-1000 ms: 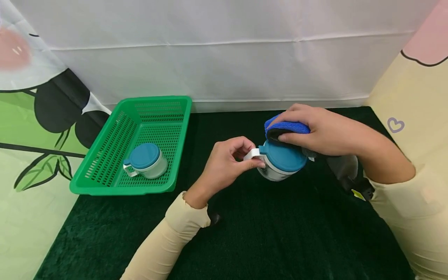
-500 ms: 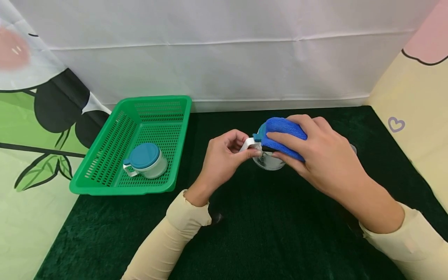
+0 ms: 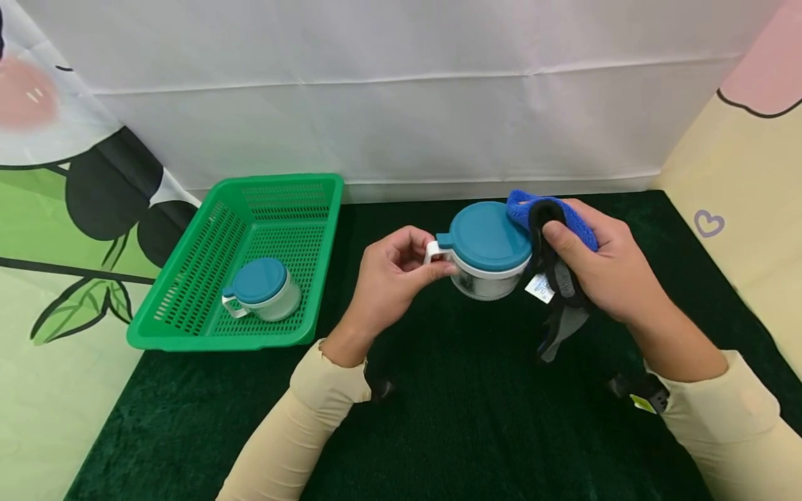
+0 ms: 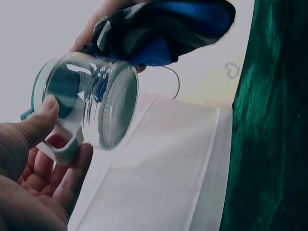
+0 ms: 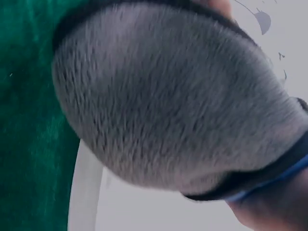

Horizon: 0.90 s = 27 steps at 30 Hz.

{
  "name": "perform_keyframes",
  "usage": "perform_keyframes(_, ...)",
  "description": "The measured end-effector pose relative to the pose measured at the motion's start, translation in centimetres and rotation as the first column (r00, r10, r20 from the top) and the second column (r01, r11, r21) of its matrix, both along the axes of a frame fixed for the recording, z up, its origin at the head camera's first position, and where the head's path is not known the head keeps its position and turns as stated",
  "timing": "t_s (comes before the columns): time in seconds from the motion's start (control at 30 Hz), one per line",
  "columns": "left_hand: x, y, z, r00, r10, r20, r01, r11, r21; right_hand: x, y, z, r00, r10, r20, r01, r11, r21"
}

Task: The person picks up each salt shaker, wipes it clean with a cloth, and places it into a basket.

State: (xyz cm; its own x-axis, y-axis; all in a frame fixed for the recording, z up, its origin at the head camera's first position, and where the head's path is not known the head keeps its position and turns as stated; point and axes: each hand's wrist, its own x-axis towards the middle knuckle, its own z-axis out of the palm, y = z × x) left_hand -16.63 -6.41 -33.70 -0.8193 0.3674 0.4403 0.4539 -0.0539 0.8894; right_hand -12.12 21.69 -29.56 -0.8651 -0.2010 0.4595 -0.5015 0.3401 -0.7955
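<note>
My left hand [image 3: 390,282] pinches the white handle of a clear glass seasoning jar [image 3: 487,284] with a blue flip lid [image 3: 491,235]. In the left wrist view the thumb lies along the jar's [image 4: 113,103] side, and its ridged glass base faces outward. My right hand [image 3: 617,268] grips a bunched cleaning cloth [image 3: 585,226], blue on one side and grey on the other, with black edging and a white tag. The cloth's blue part is right at the lid's right edge. Grey pile of the cloth [image 5: 168,96] fills most of the right wrist view.
A green plastic basket [image 3: 326,278] stands on the left of the dark green tablecloth [image 3: 476,431]. Inside it sits a second jar [image 3: 258,282] with a blue lid. A white curtain [image 3: 407,132] closes off the back, and printed panels flank both sides.
The right hand with the cloth went over the jar, hiding most of the lid, then drew back right, uncovering it. The cloth now hangs down. The left hand keeps the handle; the jar moved slightly.
</note>
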Motion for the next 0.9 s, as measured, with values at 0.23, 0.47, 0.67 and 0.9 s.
perform_keyframes(0.23,-0.1,-0.2,0.0,0.994,-0.107,-0.020,0.105,0.992,-0.064,-2.8,2.1,1.8,0.938,0.239,0.252,-0.265,0.961,0.075)
perform_keyframes(0.47,0.1,0.0,0.0,0.992,-0.123,-0.021,0.118,0.980,-0.163,-4.0,1.5,4.8,0.915,0.288,0.282,-0.378,0.855,0.355)
perform_keyframes(0.67,0.4,0.5,0.2,0.995,-0.081,-0.059,0.064,0.967,-0.246,-2.7,-1.0,5.9,0.972,0.174,0.157,-0.234,0.758,0.609)
perform_keyframes(0.9,0.6,1.3,-0.2,0.995,0.030,-0.099,-0.056,0.961,-0.271,-0.3,-3.8,4.9,0.972,0.108,-0.207,0.102,0.599,0.794)
